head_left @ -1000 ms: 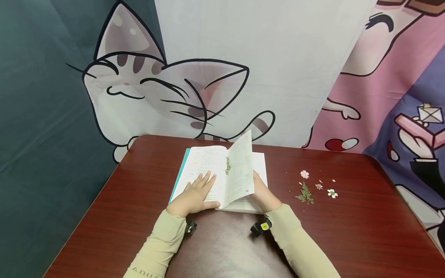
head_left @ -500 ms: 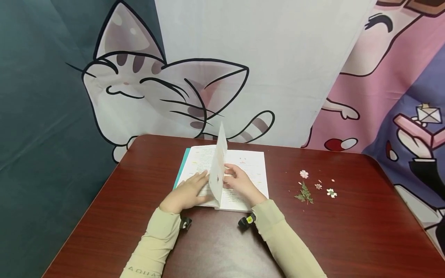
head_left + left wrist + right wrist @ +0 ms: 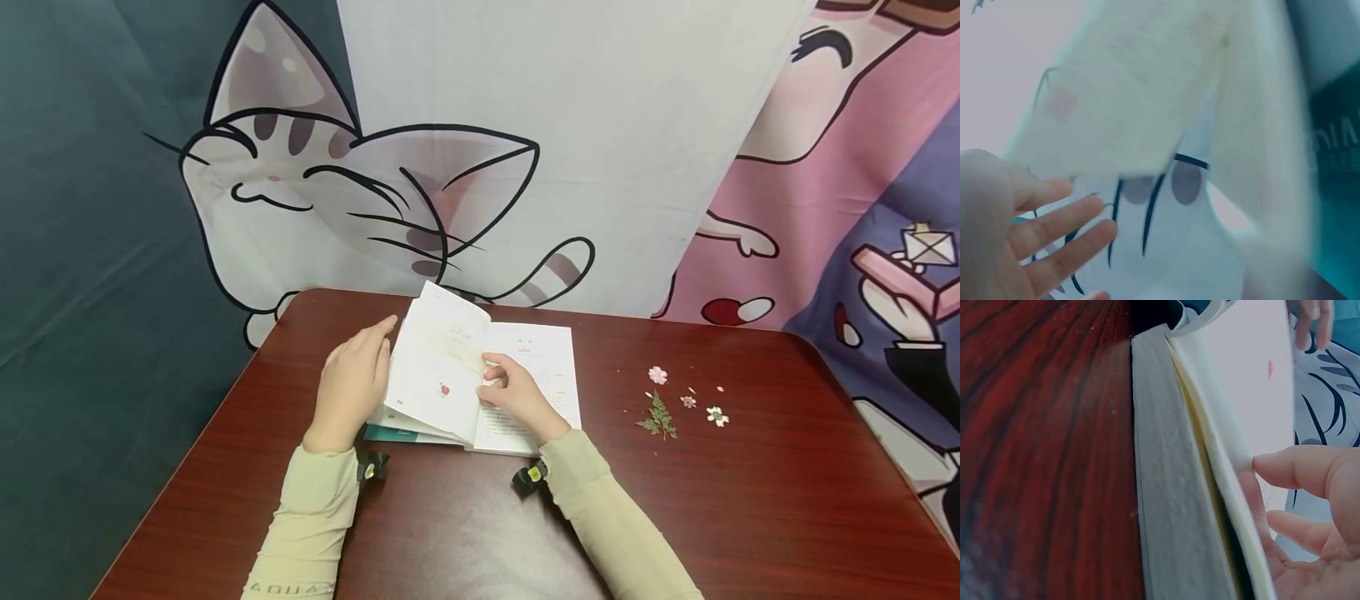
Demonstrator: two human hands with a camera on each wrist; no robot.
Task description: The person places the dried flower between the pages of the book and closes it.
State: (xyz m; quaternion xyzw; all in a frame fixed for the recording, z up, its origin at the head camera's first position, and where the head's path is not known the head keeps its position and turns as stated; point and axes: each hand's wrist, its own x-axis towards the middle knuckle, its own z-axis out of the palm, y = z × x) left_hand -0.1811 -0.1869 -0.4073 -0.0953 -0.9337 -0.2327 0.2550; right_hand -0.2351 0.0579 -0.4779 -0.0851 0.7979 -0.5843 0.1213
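Note:
An open book (image 3: pixel 536 383) with a teal cover lies on the table. Several of its left pages (image 3: pixel 442 358) stand partly raised, and a small red picture shows on the top one. My left hand (image 3: pixel 348 383) is at the left edge of these pages, its fingers stretched out. In the left wrist view, a blurred page (image 3: pixel 1116 106) hangs beside the spread left hand (image 3: pixel 1041 244). My right hand (image 3: pixel 517 396) rests at the gutter with bent fingers. In the right wrist view, the right hand's fingertips touch the pages (image 3: pixel 1229 444) beside the thick page block (image 3: pixel 1166 469).
To the right on the brown table (image 3: pixel 787 483) lie a green pressed leaf (image 3: pixel 658 417), a pink flower (image 3: pixel 657 375), a white flower (image 3: pixel 717 416), a small flower (image 3: pixel 687 402) and loose petals. A cat-print cloth (image 3: pixel 300 233) hangs behind the table.
The page has swung from right to left across the book. My right hand moved left to the gutter. My left hand lifted off the left page and moved to its outer edge.

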